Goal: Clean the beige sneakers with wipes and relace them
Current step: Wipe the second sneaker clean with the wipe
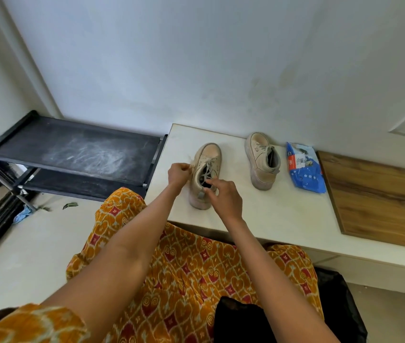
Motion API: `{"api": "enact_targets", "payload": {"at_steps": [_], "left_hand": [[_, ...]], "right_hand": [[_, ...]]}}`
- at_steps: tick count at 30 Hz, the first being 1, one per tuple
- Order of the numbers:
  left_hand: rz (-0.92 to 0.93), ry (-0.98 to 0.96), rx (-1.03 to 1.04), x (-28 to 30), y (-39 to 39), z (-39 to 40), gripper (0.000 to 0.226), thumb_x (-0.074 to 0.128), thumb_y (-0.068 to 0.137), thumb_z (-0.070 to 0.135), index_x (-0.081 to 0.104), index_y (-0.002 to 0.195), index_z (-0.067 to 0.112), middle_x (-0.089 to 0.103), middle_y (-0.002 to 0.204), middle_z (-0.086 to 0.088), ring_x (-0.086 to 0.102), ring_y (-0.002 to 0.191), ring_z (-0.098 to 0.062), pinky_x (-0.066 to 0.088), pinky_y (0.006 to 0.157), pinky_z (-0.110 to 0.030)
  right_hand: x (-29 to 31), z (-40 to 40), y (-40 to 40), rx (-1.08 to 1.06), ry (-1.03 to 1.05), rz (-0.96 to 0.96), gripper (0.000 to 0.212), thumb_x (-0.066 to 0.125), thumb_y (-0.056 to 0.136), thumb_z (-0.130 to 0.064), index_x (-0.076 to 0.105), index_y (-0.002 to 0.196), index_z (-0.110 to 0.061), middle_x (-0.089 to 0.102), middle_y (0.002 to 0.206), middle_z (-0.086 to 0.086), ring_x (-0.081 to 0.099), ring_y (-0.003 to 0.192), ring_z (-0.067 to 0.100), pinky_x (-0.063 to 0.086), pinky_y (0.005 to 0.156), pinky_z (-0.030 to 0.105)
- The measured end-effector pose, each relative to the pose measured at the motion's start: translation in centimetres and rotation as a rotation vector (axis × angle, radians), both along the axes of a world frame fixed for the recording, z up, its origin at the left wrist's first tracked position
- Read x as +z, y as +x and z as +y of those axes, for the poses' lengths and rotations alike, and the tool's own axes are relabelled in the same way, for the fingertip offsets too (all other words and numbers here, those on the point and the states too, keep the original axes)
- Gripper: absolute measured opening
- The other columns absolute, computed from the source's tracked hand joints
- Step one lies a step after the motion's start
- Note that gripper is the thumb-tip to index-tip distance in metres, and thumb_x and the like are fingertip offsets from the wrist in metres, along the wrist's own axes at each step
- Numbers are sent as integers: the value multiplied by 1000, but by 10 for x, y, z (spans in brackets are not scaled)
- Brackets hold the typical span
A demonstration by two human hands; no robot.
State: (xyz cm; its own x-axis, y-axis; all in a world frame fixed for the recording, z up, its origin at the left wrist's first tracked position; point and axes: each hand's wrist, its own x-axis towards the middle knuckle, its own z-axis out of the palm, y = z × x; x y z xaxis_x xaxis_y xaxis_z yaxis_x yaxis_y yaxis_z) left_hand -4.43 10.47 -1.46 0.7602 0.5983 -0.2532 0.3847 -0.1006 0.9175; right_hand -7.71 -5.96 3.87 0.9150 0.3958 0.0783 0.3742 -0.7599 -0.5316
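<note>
**A:** At the far left, beside your bench, the black shoe rack (72, 149) stands dusty and out of the work. Moving right, your left hand (178, 173) is curled, thumb and fingers pinched on the end of the lace (207, 169) drawn out to the side of the near sneaker (205, 174).

**B:** Why hold it out sideways like that?

**A:** My guess is to keep the lace taut, so it slides through the eyelets instead of bunching. Your right hand (221, 194) sits at the collar of the same shoe, fingers curled over the opening and pinching near the lace; I judge it steadies the shoe against the pull. Whether you are unlacing or relacing, I cannot tell.

**B:** How does the shoe lie?

**A:** Upright on its sole on the white bench top (270, 214), near the front left. Its long axis runs away from you, toe toward the wall, heel toward your lap, leaning slightly right at the toe.

**B:** And further right?

**A:** The second sneaker (262, 159) stands apart, laced, upright, toe also toward the wall but angled a little left. Just beside it lies the blue wipes pack (304, 167), within reach of your right hand, and past that a wooden panel (382, 196).
</note>
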Motion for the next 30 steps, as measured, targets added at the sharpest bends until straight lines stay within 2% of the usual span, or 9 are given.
{"api": "enact_targets", "payload": {"at_steps": [3,9,11,14,18,23,26,30], "left_hand": [[3,-14,-52,-7,-7,0,20,59,87,4,69,105,1,70,102,-15,64,98,-25,50,85,-29],[-84,-19,-26,-11,-43,-11,18,59,85,-4,70,99,-2,70,96,-16,62,80,-18,50,71,-23],[-92,-14,-37,-11,-54,-16,17,59,85,-4,70,98,-2,70,93,-16,62,78,-18,52,72,-25],[-67,-44,-35,-13,-65,-21,19,61,86,2,69,103,1,71,96,-14,65,87,-21,54,84,-33],[1,-200,42,-12,-66,-25,20,63,87,6,65,107,3,68,103,-14,64,95,-23,53,88,-35],[51,-293,77,-7,-57,-28,35,59,89,6,52,123,7,58,117,-10,58,106,-25,51,92,-37],[34,-143,100,-9,-57,-30,23,59,89,4,65,110,2,67,109,-13,62,99,-24,52,89,-33],[-10,23,197,-6,-69,-53,22,58,88,1,69,107,1,69,104,-14,64,95,-22,51,87,-27]], "right_hand": [[-3,3,-1,-3,-1,6,32,54,92,-30,60,122,-24,62,120,-2,48,112,19,43,74,32],[-10,11,-6,-4,24,-41,29,49,95,-20,62,121,-22,61,121,1,49,110,20,46,76,33],[-10,11,-6,2,14,-53,29,49,95,-19,62,120,-21,61,120,1,49,110,20,46,77,33],[-10,10,-6,-4,7,-51,28,49,95,-19,62,120,-21,60,120,1,49,110,20,45,77,33],[-10,8,-6,-6,20,-40,28,50,94,-22,61,120,-22,62,119,0,49,110,19,41,73,28],[-9,7,-4,-14,-8,-48,29,50,95,-24,61,121,-23,62,120,-1,49,111,20,40,71,28],[-11,9,-4,-26,14,-58,29,50,94,-23,62,121,-22,63,120,0,49,111,21,42,72,28],[-13,13,-7,-46,24,-74,28,50,95,-20,63,120,-21,64,119,1,50,109,22,45,73,31]]}}
